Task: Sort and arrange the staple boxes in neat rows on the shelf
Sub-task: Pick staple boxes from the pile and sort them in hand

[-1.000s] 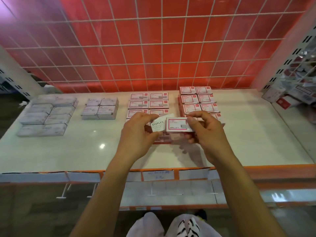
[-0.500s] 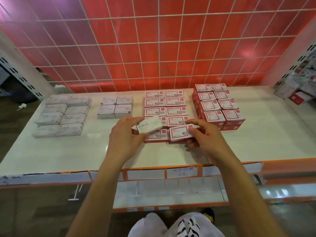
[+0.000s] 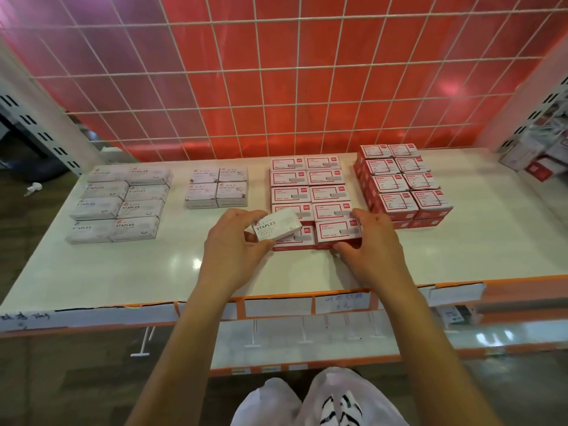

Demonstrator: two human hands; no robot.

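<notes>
On the white shelf [image 3: 491,241], at the far left, lies a block of grey STAPLES boxes [image 3: 118,204], two columns by four rows, edges touching. Just right of it, with bare shelf between, sit four paper-clip boxes [image 3: 216,187] in a two-by-two square.

Next comes the left hand [image 3: 236,250], fingers and thumb curled round a white STAPLES box [image 3: 276,229]. It holds the box by its left end, tilted and lifted, so that the box overlaps the front-left corner of the middle block.

That middle block of red-and-white boxes [image 3: 307,186] runs two columns wide and five rows deep, from near the wire grid [image 3: 276,87] toward the front. The front red box [image 3: 338,233] in its right column is in the grip of the right hand [image 3: 372,250] — fingers curled over its right end, thumb against its near side — and it sits level in line with its neighbours.

Further right, a taller stack of red boxes [image 3: 402,182] stands apart, two columns by four rows and more than one layer high. At the far right edge, on the neighbouring shelf, lie loose boxes [image 3: 522,158], too blurred to read.
</notes>
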